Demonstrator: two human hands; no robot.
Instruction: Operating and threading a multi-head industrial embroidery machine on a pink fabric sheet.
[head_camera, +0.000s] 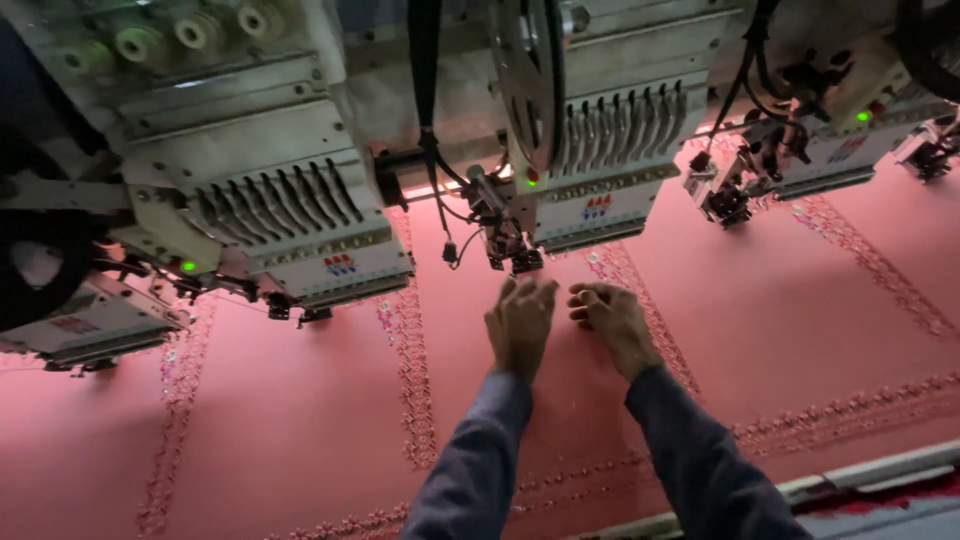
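A wide pink fabric lies stretched flat under a row of embroidery machine heads. Stitched ornamental bands run across it in lines. My left hand rests flat on the cloth, fingers stretched toward the needle area of the middle head. Beside it, my right hand lies on the cloth with its fingers curled in, close to a stitched band. Neither hand visibly holds anything. Both arms wear dark blue sleeves.
Another machine head with a green light hangs at the left, and a third head at the right. A pale frame rail borders the fabric at the lower right. Thread spools sit at the upper left.
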